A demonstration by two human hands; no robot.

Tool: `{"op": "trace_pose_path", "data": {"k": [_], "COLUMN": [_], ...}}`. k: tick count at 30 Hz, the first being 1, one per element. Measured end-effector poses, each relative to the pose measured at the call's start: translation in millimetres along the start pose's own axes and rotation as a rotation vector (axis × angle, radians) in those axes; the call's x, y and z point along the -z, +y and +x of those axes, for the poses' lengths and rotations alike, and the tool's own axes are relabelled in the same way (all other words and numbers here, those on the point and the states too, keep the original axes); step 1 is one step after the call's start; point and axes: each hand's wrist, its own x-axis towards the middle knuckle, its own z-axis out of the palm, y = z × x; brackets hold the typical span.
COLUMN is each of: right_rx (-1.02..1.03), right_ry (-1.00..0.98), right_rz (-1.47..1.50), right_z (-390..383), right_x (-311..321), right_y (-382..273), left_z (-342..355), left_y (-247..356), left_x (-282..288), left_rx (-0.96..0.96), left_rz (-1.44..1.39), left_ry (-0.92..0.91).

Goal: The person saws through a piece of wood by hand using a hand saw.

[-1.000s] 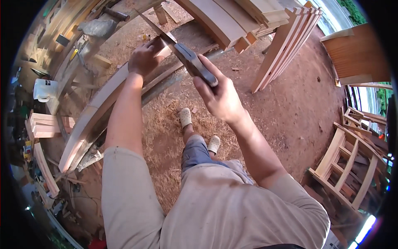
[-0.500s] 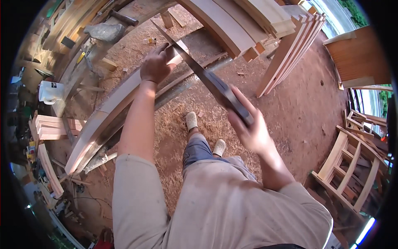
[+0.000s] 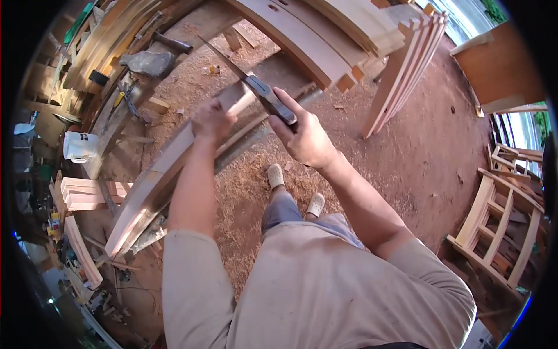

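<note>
My right hand [image 3: 309,139] is closed round the dark handle of a handsaw [image 3: 260,90]. Its narrow blade points away to the upper left, across the far end of a long, curved wooden beam [image 3: 165,157]. Curled over that beam just short of the blade is my left hand [image 3: 212,121], its fingers slightly blurred and partly hidden. The beam runs from the lower left toward the middle, on top of other long timbers. Whether the saw teeth touch the wood, I cannot tell.
Wide curved boards [image 3: 290,41] are stacked ahead, with upright notched planks [image 3: 401,75] beside them. A slatted wooden frame [image 3: 497,224] stands at right. At left are a grey stone [image 3: 152,62], a hammer-like tool [image 3: 172,43] and a white container [image 3: 79,146]. Shavings [image 3: 250,192] litter the ground.
My right hand has pushed the saw forward and to the left, bringing it closer to my left hand. The left hand stays at the beam, its fingers more curled.
</note>
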Motion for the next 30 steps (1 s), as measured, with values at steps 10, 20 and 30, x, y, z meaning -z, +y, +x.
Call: {"op": "trace_pose_path", "data": {"k": [10,20,30], "right_rx": [-0.206,-0.039,-0.073], "right_ry": [-0.165,-0.044,-0.137], "right_rz": [0.036,0.019,-0.005], "right_z": [-230,7,-243], "right_x": [120,5,115], "right_y": [-21,1,-4], "left_z": [6,0,0], "left_y": [-22,-7,-18], "left_x": [-21,-25,-14], "left_rx": [-0.142,-0.094,-0.058], "left_rz": [0.239,0.214,0.203], "left_ry": [0.303,0.275,0.236]}}
